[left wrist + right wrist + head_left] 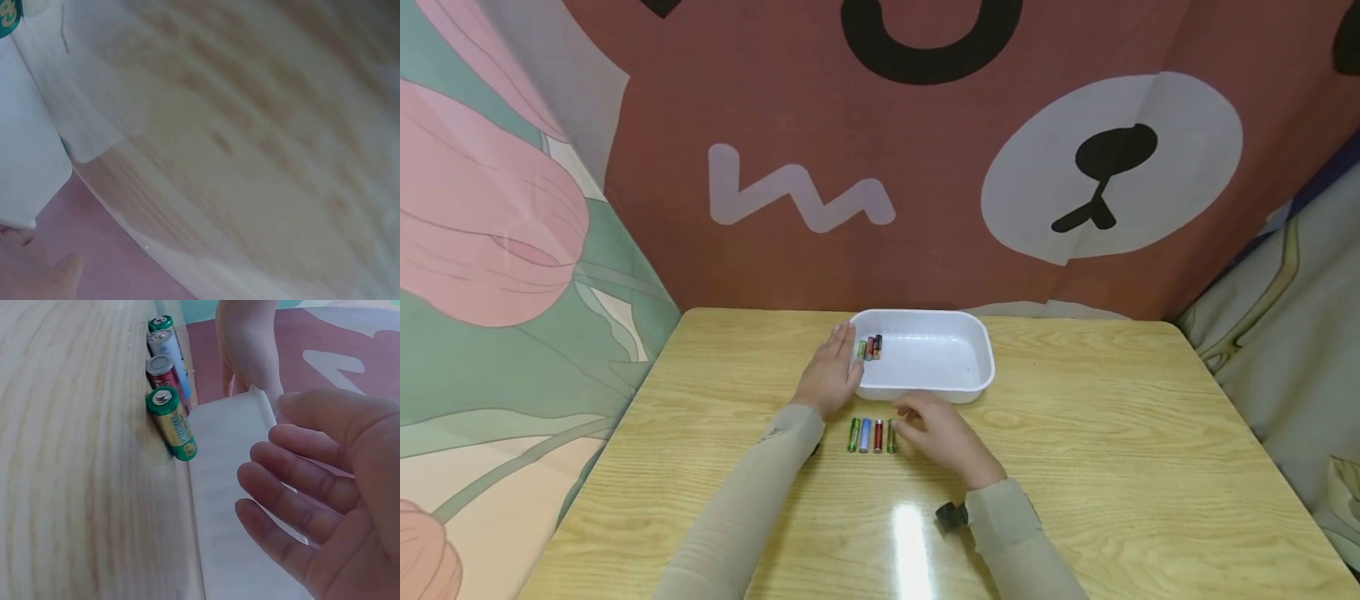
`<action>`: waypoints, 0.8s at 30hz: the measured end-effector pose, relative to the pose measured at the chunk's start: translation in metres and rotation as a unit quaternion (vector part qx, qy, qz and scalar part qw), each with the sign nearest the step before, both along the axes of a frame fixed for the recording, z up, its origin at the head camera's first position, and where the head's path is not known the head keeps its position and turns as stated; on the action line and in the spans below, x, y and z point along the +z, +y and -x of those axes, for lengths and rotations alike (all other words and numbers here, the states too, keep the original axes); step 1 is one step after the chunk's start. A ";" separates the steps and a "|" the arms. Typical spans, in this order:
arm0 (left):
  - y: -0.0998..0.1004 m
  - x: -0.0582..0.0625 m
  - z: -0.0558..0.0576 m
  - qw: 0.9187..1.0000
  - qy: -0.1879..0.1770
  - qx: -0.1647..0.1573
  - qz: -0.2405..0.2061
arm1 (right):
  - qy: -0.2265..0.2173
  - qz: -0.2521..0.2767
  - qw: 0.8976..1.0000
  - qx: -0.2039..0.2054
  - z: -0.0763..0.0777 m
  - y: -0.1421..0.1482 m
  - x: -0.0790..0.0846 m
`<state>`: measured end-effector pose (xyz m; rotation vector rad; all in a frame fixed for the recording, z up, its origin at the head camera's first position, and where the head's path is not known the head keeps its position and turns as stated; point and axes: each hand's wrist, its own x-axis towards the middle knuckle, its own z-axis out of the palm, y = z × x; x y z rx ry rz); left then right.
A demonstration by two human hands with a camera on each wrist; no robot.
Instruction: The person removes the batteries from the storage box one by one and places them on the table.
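Observation:
My left hand [829, 379] rests against the left side of a white plastic tray [936, 358], its fingers straight along the rim. Inside the tray, at its left end, three batteries lie together: a green one [862, 351], a red one [870, 348] and a black-and-orange one [877, 347]. On the table before the tray is a row of a green battery [853, 435], a blue battery [865, 435], a red battery [878, 436] and a green-and-gold battery [172, 425]. Just right of that last battery, my right hand [943, 433] hovers with relaxed fingers, holding nothing.
The wood-grain table [1112, 458] extends to both sides of the tray. Behind it hangs a brown cloth [940, 250] with a cartoon face, and a floral cloth [490, 333] hangs at the left. A dark wrist device [951, 517] shows at the right cuff.

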<state>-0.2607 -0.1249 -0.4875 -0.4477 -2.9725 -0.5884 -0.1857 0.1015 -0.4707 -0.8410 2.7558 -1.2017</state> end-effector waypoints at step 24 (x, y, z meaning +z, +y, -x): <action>-0.001 0.003 -0.001 1.000 0.006 -0.004 -0.001 | 0.087 0.088 0.989 -0.076 0.033 -0.003 0.019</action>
